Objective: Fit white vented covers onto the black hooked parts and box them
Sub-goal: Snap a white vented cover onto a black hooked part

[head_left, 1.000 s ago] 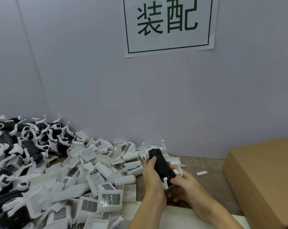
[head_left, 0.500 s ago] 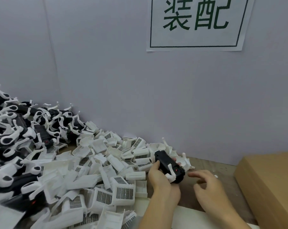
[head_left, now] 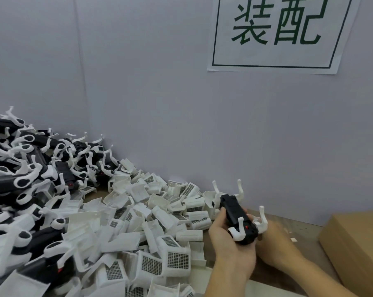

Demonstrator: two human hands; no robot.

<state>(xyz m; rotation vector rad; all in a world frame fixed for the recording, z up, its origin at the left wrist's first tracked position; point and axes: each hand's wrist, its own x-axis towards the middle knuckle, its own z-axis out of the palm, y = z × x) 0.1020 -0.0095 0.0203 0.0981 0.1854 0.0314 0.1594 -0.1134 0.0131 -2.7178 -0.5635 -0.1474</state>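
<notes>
While the left hand gripped one black hooked part at about 4 o'clock, no cover was on it yet. The right hand lay behind it at 3 o'clock, blurred — could not tell whether it held anything. Risks, as judged: thin white hooks could snag or snap if the part were pushed into the pile; a skewed cover might not seat. Counts: one part held; loose white vented covers at 7 to 8 o'clock, dozens — too tangled to count; uncovered parts at 9 o'clock likewise; one cardboard box.

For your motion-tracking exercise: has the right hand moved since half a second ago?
Yes. The right hand has closed in leftward, away from the cardboard box, against the black hooked part.
</notes>
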